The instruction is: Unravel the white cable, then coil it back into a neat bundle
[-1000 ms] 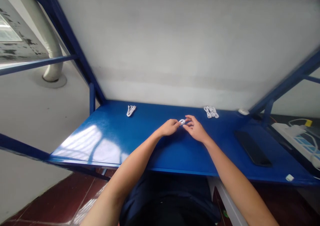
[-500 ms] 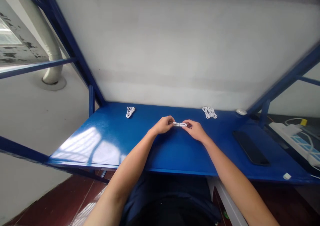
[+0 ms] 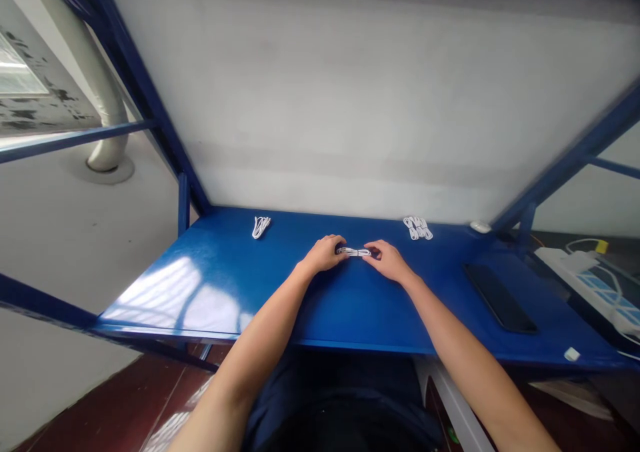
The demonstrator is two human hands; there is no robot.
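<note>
A bundled white cable (image 3: 357, 253) with a dark tie round its middle lies level between my two hands, over the blue table (image 3: 260, 272). My left hand (image 3: 327, 252) has its fingers closed on the left end of the bundle. At the right end, the fingertips of my right hand (image 3: 384, 259) pinch the cable. Another looped white cable (image 3: 261, 227) rests near the table's back edge on the left. Further right along that edge lie several white cable bundles (image 3: 418, 228) side by side.
A black phone (image 3: 500, 297) lies on the right of the table, with a small white adapter (image 3: 571, 354) near the front edge. A white mouse-like object (image 3: 481, 227) sits at the back right. Beyond are a power strip (image 3: 595, 289) and wires.
The cable bundle has shifted slightly left and down between my hands, and more of its left end now sits within my left hand. The camera view has moved a little.
</note>
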